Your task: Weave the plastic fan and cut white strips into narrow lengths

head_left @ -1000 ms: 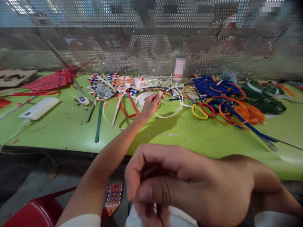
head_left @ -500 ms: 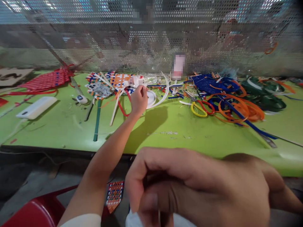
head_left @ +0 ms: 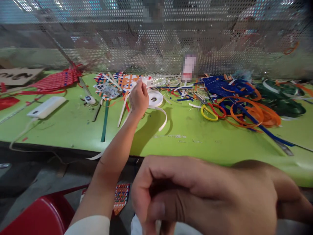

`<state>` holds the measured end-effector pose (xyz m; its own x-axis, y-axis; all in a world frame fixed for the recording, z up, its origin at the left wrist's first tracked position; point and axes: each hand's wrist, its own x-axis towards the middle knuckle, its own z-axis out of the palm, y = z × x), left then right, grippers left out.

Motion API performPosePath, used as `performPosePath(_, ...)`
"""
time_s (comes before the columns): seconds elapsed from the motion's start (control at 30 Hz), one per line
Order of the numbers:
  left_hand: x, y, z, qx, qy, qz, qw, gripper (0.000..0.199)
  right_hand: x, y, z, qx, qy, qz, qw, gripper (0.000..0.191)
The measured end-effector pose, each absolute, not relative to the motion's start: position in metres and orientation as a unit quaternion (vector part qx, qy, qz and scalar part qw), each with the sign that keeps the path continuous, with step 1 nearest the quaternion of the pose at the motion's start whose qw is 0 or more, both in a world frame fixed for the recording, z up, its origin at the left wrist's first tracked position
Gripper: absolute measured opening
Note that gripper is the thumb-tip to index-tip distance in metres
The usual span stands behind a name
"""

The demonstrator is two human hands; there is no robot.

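My left hand [head_left: 140, 99] is stretched over the table, fingers pinched together beside a white coil of flat strip [head_left: 156, 98]. A white strip [head_left: 96, 157] seems to run from that hand down along the forearm and past the table edge; the fingertips are partly hidden. The coil's loose end curls toward me. Close to the camera, my right hand [head_left: 207, 192] is closed, its thumb against the curled fingers. What it holds, if anything, is hidden. Behind my left hand lies a clear plastic bottle [head_left: 157, 80].
Yellow-and-red-handled scissors [head_left: 209, 112], orange strip coils [head_left: 266, 114] and a blue bundle [head_left: 217, 86] lie to the right. A white power bank [head_left: 46, 107], a watch [head_left: 89, 100] and red woven work [head_left: 55, 80] lie left. A red chair [head_left: 41, 215] stands below the green table [head_left: 171, 147].
My left hand has drawn slightly back to the left. The coil's loose end has swung toward me, and a white strip now shows beside my forearm. My right hand stays closed.
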<state>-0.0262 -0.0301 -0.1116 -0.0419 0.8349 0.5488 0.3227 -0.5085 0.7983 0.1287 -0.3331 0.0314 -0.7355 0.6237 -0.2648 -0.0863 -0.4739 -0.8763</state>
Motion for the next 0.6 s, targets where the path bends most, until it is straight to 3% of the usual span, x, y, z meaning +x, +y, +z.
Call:
performPosePath(0.13,-0.027,-0.028,-0.115,0.684,0.474,0.524,0.18,0.016,0.132,-0.33,0.036,-0.325,-0.469,0.793,0.215,0.004)
performPosePath(0.33,-0.012,-0.036,-0.125,0.791,0.452,0.392,0.131,0.025,0.14,-0.326,0.044,-0.289,-0.462,0.818,0.183,0.009)
performPosePath(0.47,-0.006,-0.035,-0.137,0.832,0.438,0.317,0.123,0.025,0.135,-0.331,0.037,-0.342,-0.456,0.795,0.209,0.008)
performPosePath(0.6,-0.005,-0.033,-0.147,0.826,0.461,0.305,0.111,0.023,0.136,-0.329,0.038,-0.308,-0.469,0.807,0.185,0.006)
